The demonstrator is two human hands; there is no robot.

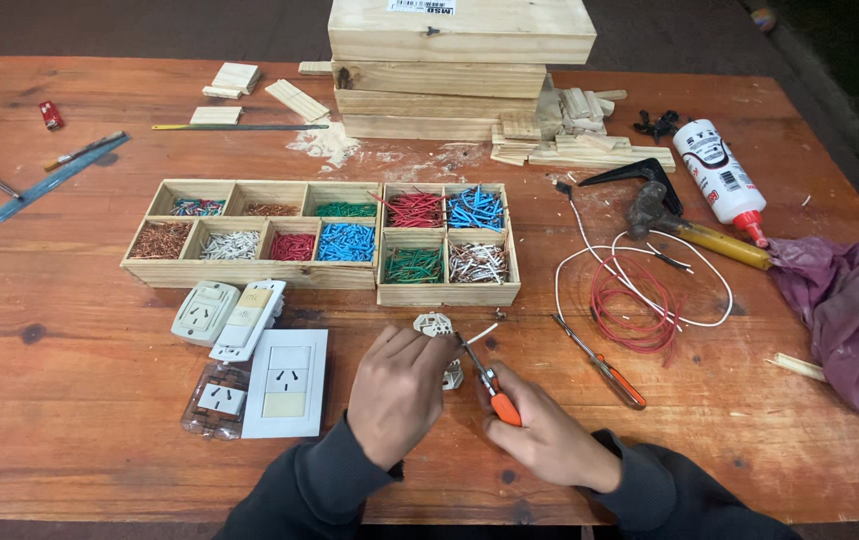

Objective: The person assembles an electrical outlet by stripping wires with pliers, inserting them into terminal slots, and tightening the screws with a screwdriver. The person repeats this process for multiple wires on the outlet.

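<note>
On the wooden counter (80,400), white socket plates (250,365) lie at the left, just beside the left hand (397,392). That hand curls down over a small white socket part (452,376), gripping it. The right hand (548,436) is closed around an orange-handled screwdriver (485,375), its tip at the part. Beyond them stand compartment trays of coloured wire bits (320,235). To the right lie a second screwdriver (602,365), looped red and white wire (640,290), a hammer (695,230) and a purple cloth (850,320).

Both forearms in dark sleeves enter from bottom centre of the frame. Left hand (397,392) knuckles up, fingers curled down, lower middle. Right hand (548,432) just right of it, fingers closed in a grip, thumb upward.
</note>
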